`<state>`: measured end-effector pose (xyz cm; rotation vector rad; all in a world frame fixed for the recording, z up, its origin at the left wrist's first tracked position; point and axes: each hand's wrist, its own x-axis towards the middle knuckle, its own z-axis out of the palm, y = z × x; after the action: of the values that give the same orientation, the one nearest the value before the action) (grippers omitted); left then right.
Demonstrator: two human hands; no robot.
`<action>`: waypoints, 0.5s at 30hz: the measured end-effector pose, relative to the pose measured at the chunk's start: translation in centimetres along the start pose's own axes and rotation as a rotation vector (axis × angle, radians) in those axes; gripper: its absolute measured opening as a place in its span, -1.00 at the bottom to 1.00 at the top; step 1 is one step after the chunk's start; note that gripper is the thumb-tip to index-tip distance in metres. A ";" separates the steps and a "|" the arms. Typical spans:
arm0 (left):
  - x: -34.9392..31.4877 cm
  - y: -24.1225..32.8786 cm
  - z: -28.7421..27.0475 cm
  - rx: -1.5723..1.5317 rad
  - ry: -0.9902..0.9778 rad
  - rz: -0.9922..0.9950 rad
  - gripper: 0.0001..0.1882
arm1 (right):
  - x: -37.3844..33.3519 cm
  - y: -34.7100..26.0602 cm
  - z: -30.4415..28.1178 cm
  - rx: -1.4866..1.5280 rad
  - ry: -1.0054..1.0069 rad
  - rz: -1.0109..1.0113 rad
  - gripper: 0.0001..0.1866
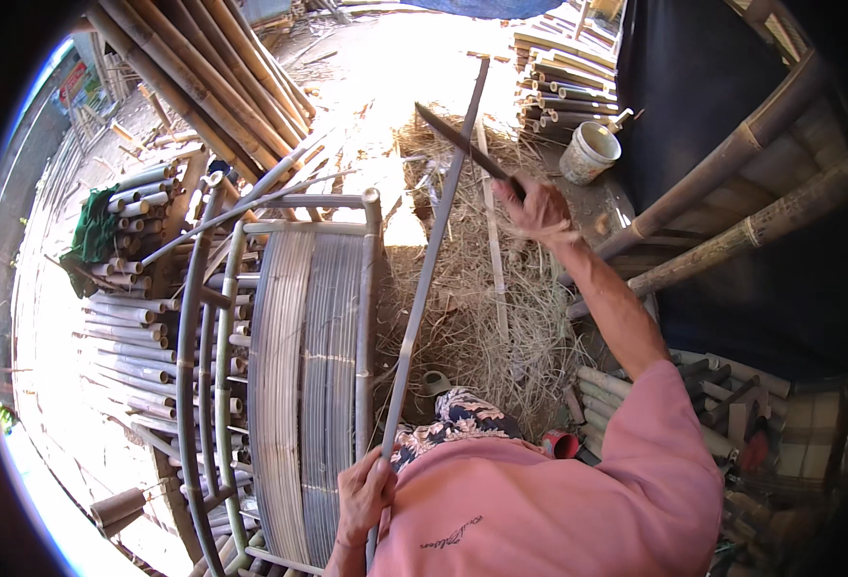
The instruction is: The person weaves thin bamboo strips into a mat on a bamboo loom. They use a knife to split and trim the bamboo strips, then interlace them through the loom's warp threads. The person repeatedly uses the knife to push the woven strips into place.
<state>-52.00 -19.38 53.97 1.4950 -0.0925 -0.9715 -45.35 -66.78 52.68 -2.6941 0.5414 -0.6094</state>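
Observation:
My left hand (364, 492) is closed around the lower part of a long, narrow bamboo strip (427, 288), close to my body. The strip slants up and away from me, its far end beyond the knife. In my right hand (539, 210), held out ahead at arm's length, is a knife (453, 135) with a dark blade that points up and to the left. The blade crosses the strip near its far end; whether the edge bites into it, I cannot tell. Left of the strip stands a bamboo frame (370, 288) with a panel of thin slats (308, 327).
Pale shavings (472, 317) cover the ground ahead. A white bucket (589, 152) stands at the far right, beside stacked bamboo (568, 82). Thick poles (202, 87) lean at the far left. Cut bamboo lengths (135, 337) lie left; a red cup-like object (560, 444) is near my right side.

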 end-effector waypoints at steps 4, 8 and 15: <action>-4.4 -5.3 -4.4 0.137 -0.005 0.058 -0.64 | 3.1 4.8 -4.3 -0.001 -0.048 0.244 -0.18; -9.0 -12.1 -8.7 -0.142 0.053 -0.262 -0.64 | 6.7 9.7 -9.3 0.035 0.002 0.527 -0.09; 0.0 -4.1 -5.4 0.100 0.050 0.125 -0.51 | 2.0 2.2 -3.9 -0.009 -0.018 0.072 -0.26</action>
<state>-50.66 -14.27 49.70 1.5848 -0.1991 -0.8394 -46.13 -70.49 55.87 -2.6728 0.6348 -0.5645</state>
